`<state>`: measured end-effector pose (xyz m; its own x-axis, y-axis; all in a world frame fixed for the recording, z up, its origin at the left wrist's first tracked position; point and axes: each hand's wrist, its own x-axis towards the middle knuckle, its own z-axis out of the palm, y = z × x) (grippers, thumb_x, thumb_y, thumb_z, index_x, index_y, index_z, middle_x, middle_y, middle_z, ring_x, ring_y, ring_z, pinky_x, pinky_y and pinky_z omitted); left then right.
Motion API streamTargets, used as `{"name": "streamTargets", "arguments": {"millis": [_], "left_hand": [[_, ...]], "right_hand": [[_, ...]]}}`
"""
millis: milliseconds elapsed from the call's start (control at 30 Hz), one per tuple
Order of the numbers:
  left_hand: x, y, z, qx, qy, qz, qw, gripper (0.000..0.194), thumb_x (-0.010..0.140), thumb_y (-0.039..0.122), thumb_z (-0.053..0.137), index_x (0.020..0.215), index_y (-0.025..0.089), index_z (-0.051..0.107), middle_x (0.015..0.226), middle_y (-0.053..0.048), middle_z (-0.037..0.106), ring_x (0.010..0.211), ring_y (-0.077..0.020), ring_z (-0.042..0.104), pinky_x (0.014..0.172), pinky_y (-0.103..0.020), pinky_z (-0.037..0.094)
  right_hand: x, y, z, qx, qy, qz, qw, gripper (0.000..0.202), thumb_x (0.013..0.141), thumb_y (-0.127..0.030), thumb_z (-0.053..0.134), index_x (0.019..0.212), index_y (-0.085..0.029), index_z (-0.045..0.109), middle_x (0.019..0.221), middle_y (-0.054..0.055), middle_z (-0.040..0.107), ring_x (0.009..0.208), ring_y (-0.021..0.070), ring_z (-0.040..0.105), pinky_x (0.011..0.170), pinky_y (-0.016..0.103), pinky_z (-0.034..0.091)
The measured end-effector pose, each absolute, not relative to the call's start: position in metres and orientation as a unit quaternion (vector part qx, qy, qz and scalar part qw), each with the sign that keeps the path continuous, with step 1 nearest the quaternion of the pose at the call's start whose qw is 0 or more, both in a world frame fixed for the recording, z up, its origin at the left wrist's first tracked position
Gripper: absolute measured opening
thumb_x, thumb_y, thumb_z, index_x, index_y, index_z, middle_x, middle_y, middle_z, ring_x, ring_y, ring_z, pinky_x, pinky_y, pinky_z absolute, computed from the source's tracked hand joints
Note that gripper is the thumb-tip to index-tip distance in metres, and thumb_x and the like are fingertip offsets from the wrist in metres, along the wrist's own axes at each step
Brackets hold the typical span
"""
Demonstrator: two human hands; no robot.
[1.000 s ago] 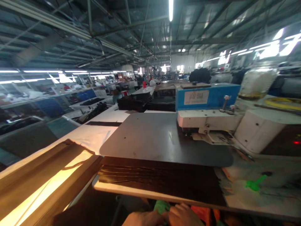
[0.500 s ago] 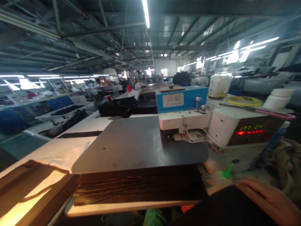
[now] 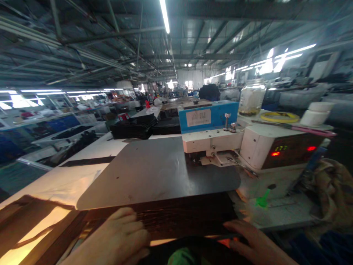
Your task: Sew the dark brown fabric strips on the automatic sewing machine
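In front, left hand (image 3: 121,235) curled, gripping cloth (image 3: 160,253)

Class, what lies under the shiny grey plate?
Dark stacked pieces show below the near edge of the grey plate; the left hand hides some, and the grey plate covers whatever lies farther back.

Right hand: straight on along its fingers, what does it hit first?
Most likely the dark layered stack below the near edge of the metal plate. It lies just beyond the right hand; depth is unclear, so contact may already exist.
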<state>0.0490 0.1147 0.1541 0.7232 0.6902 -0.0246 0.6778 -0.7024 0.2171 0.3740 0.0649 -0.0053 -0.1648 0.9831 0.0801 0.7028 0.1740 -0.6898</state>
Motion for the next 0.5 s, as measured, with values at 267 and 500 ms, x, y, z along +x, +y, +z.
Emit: {"name": "streamTargets", "arguments": {"millis": [267, 500], "left_hand": [[0.141, 0.139, 0.155, 0.963, 0.246, -0.045, 0.103, 0.004, 0.074, 0.022, 0.058, 0.073, 0.021, 0.062, 0.070, 0.000, 0.064, 0.071, -0.0165, 0.057, 0.072, -0.030, 0.033], [0.118, 0.201, 0.155, 0.767, 0.383, 0.153, 0.491, 0.020, 0.066, 0.033, 0.061, 0.077, 0.017, 0.057, 0.070, 0.002, 0.059, 0.065, -0.0128, 0.054, 0.058, -0.022, 0.038]], "right_hand": [[0.279, 0.091, 0.059, -0.397, -0.669, 0.488, 0.396, 0.019, 0.074, -0.023, 0.055, 0.090, -0.017, 0.062, 0.088, 0.000, 0.064, 0.085, 0.0164, 0.057, 0.071, 0.023, 0.045], [0.312, 0.094, 0.066, -0.512, -0.610, 0.445, 0.411, 0.021, 0.080, -0.036, 0.048, 0.082, -0.017, 0.057, 0.075, -0.002, 0.060, 0.069, 0.0130, 0.055, 0.059, 0.020, 0.043]]}}
